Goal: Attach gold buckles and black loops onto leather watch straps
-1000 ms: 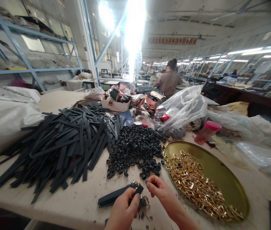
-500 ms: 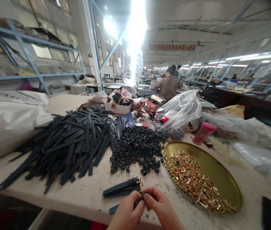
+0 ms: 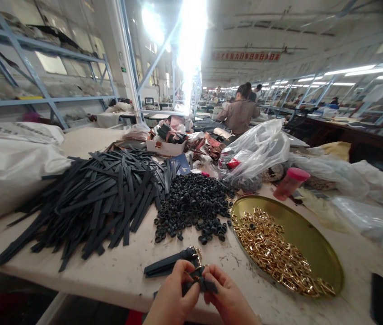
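Near the table's front edge, my left hand (image 3: 178, 293) and my right hand (image 3: 223, 291) are close together, both closed on one dark strap (image 3: 209, 285). Its short end sticks out between my right fingers, and a bit of gold metal shows by the fingertips; my fingers cover much of the rest. Just beyond my left hand lies a small stack of dark straps with gold buckles (image 3: 169, 262). Farther back is a heap of small black loops (image 3: 194, 203). A pile of loose dark straps (image 3: 103, 198) spreads to the left. Gold buckles (image 3: 273, 248) fill part of a round gold tray (image 3: 313, 237) on the right.
A pink-lidded jar (image 3: 291, 184) stands behind the tray. Clear plastic bags (image 3: 259, 146) and a white box of scraps (image 3: 165, 147) sit at the back. A large white sack (image 3: 11, 171) lies left. A person (image 3: 240, 110) is farther off, back turned.
The strap's end now shows beyond my right fingertips, where it was mostly hidden before. My hands have parted slightly, and the view has shifted a little.
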`<act>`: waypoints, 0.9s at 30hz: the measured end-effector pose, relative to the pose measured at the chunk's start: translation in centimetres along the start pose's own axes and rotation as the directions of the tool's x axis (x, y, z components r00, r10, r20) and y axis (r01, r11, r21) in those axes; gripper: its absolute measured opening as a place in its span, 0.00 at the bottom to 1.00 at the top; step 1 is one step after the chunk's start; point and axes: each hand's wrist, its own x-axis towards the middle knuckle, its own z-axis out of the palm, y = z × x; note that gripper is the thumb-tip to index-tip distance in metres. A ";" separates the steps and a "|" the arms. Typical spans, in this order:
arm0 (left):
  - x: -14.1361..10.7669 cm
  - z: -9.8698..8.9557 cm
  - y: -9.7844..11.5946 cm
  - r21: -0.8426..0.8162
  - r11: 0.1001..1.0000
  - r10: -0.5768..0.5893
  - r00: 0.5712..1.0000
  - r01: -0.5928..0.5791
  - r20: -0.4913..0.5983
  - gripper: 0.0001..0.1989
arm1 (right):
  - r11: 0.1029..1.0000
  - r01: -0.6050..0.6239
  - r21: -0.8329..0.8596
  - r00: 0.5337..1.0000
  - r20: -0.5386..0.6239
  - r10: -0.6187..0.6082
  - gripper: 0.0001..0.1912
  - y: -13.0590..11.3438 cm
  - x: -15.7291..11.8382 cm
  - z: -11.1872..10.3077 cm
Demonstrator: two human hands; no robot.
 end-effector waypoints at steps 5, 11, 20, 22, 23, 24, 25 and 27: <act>0.4 -0.6 0.6 0.170 0.982 -0.081 0.997 0.080 -0.002 0.07 | 0.977 -0.203 0.069 0.973 0.129 0.193 0.22 0.8 0.5 -0.2; 1.2 -0.4 0.3 0.146 0.987 -0.072 0.997 0.067 0.024 0.06 | 0.989 -0.147 0.006 0.981 0.130 0.145 0.22 -0.1 0.7 -0.2; 1.1 0.0 -0.6 -0.419 0.890 -0.087 0.970 0.179 0.229 0.12 | 0.740 0.179 -0.648 0.920 -0.157 -0.360 0.14 0.0 0.3 -0.9; 0.9 0.3 -0.7 -0.433 0.877 -0.107 0.964 0.207 0.245 0.11 | 0.637 0.231 -0.735 0.930 -0.026 -0.368 0.12 0.0 -0.3 -0.9; 0.8 0.5 -0.8 -0.444 0.866 -0.123 0.958 0.231 0.259 0.11 | 0.586 0.251 -0.771 0.934 0.035 -0.355 0.12 0.0 -0.5 -0.9; 0.7 0.7 -0.9 -0.458 0.851 -0.137 0.951 0.256 0.277 0.11 | 0.536 0.264 -0.802 0.936 0.078 -0.344 0.12 0.0 -0.8 -1.0; 0.6 0.9 -1.0 -0.475 0.836 -0.147 0.945 0.277 0.292 0.12 | 0.492 0.268 -0.829 0.936 0.102 -0.338 0.12 0.1 -0.9 -1.1; 0.4 1.3 -1.1 -0.505 0.811 -0.153 0.939 0.297 0.307 0.12 | 0.435 0.256 -0.863 0.931 0.099 -0.351 0.11 0.4 -1.1 -1.3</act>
